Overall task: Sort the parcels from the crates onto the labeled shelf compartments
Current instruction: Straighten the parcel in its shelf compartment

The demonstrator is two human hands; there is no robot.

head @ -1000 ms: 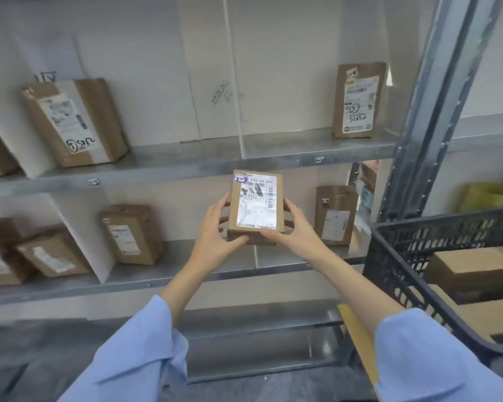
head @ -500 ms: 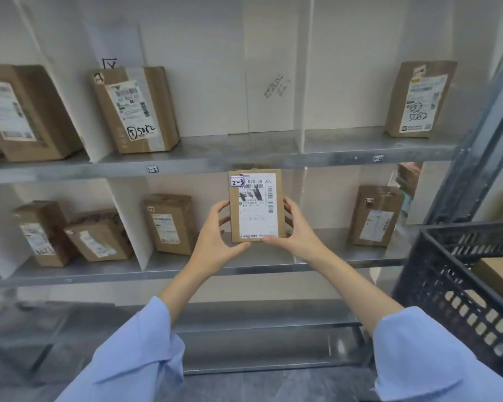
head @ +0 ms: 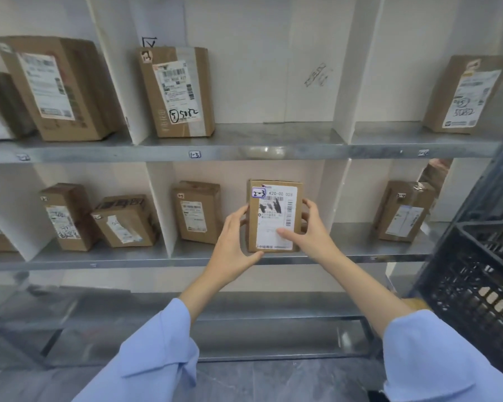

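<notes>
Both hands grip one upright box (head: pixel 273 216) (label facing out): left hand (head: pixel 235 236) fingers curled round its left edge, right hand (head: pixel 311 227) pinching its right edge, thumb on the label.

On the held parcel (head: pixel 275 216) you can read "K20-00 028" printed on its white label (head: pixel 276 227) and "2-3" handwritten on the small sticker (head: pixel 258 192) at the label's upper left corner. The upper shelf (head: pixel 273 153) has a front-edge tag (head: pixel 194 154) marked "1-3". The tall parcel (head: pixel 176 92) above it shows "5082" in marker; the other labels are too blurred to read.
</notes>
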